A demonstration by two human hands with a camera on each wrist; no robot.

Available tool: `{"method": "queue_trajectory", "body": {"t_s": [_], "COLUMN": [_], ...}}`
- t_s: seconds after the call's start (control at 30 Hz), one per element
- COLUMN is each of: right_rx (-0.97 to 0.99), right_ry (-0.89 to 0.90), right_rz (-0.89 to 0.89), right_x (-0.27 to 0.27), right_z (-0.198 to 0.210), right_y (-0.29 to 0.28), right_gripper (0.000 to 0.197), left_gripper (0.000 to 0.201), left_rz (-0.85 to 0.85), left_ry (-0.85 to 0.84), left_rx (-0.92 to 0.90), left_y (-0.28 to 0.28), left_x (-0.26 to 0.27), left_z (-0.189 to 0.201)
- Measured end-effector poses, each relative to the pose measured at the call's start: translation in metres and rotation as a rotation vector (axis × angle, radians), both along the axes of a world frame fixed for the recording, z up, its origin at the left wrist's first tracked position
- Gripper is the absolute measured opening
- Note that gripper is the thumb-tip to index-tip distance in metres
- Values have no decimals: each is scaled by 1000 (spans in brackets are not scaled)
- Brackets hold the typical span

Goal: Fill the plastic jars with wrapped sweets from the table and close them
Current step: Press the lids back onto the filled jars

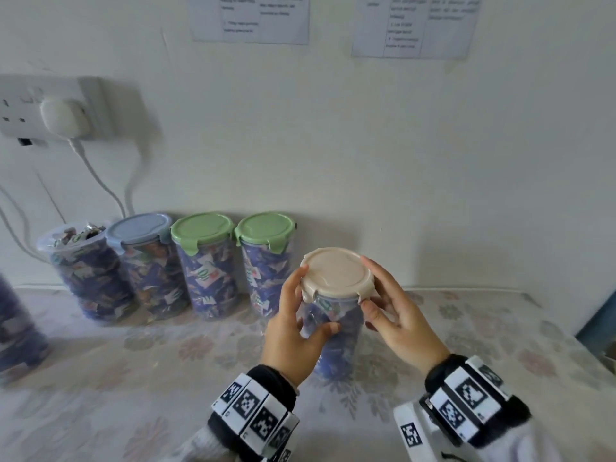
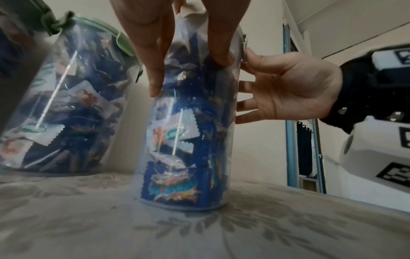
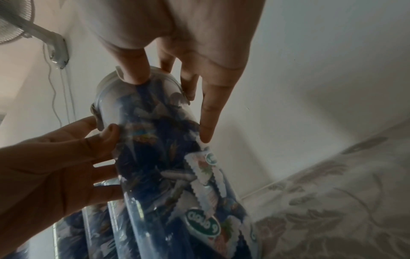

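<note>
A clear plastic jar (image 1: 336, 331) packed with blue-wrapped sweets stands on the floral tablecloth (image 1: 133, 378), a beige lid (image 1: 336, 273) sitting on top. My left hand (image 1: 315, 300) wraps the jar's upper wall, thumb in front and fingers at the lid's left edge. My right hand (image 1: 366, 283) clasps the lid from the right, with the thumb pressing a front flap and the fingers behind the rim. In the left wrist view, my left hand (image 2: 188, 73) holds the jar (image 2: 184, 149). In the right wrist view, my right hand (image 3: 170, 103) has its thumb on the rim of the jar (image 3: 166, 166).
Along the back wall stand a lidless full jar (image 1: 76, 261), a blue-lidded jar (image 1: 140, 228) and two green-lidded jars (image 1: 201, 228) (image 1: 265, 226), the nearest just left of my hands. Another jar (image 1: 16, 331) sits at the left edge. A wall socket (image 1: 63, 111) trails cables down.
</note>
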State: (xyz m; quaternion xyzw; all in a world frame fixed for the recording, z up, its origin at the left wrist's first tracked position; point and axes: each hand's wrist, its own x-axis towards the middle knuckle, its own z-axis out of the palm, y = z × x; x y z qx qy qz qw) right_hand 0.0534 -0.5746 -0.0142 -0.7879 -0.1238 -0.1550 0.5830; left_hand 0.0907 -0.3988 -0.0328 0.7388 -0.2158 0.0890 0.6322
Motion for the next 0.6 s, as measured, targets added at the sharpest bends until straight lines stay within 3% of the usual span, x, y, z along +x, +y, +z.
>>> {"method": "queue_trajectory", "body": {"t_s": [0.6], "right_rx": [134], "right_ry": [29], "right_rz": [-10], "right_x": [101], "right_z": [-7], "right_y": [-31], "right_gripper": [44], "left_gripper": [91], "left_rz": [100], "left_ry": [-10], "left_rx": [161], "left_y": [-45], "left_x": [88], "left_z": [5]}}
